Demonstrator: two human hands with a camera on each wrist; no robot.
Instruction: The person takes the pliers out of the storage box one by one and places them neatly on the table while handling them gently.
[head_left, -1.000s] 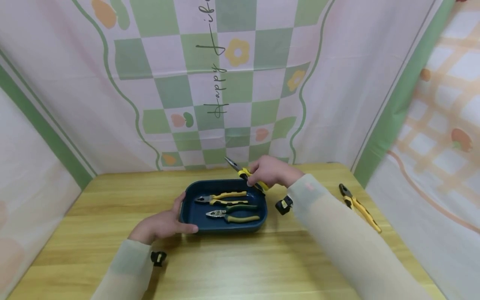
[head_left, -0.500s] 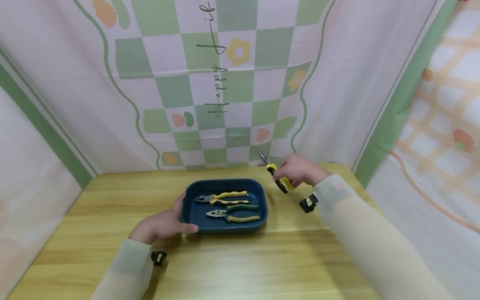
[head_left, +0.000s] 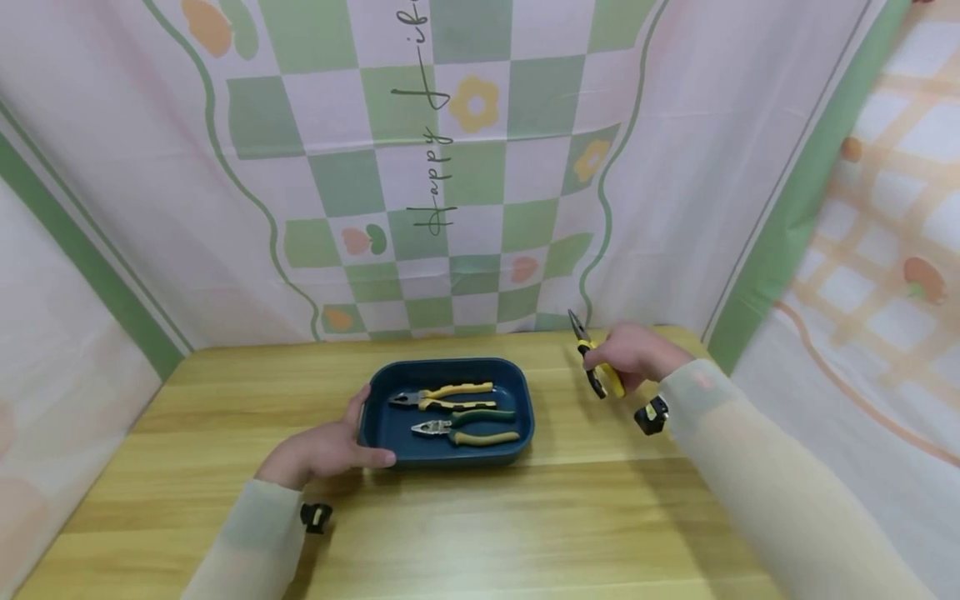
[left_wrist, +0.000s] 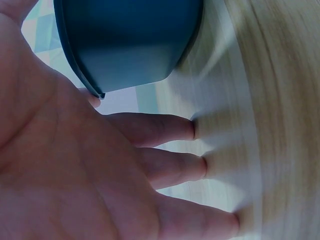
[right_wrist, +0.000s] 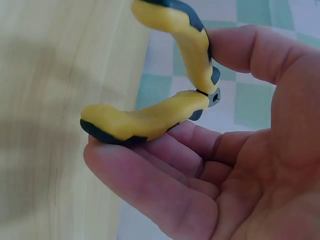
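Observation:
My right hand holds long-nose pliers in the air above the table's back right, jaws pointing up and back. In the right wrist view, the thumb presses one yellow-and-black handle and the fingers curl under the other; the handles are spread. My left hand grips the left end of a dark blue tray, thumb over the near rim and index finger at the far side. Its other fingers touch the table. Inside the tray lie yellow-and-black pliers and green-and-tan combination pliers.
The wooden table meets a patterned cloth hanging at its back, with more cloth at both sides. Small black wrist cameras sit at both cuffs. The right sleeve covers part of the table's right side.
My right hand has carried the long-nose pliers from over the tray's right end rightward, past its edge. Another pair of pliers at the table's right is now out of sight. The left hand stays put.

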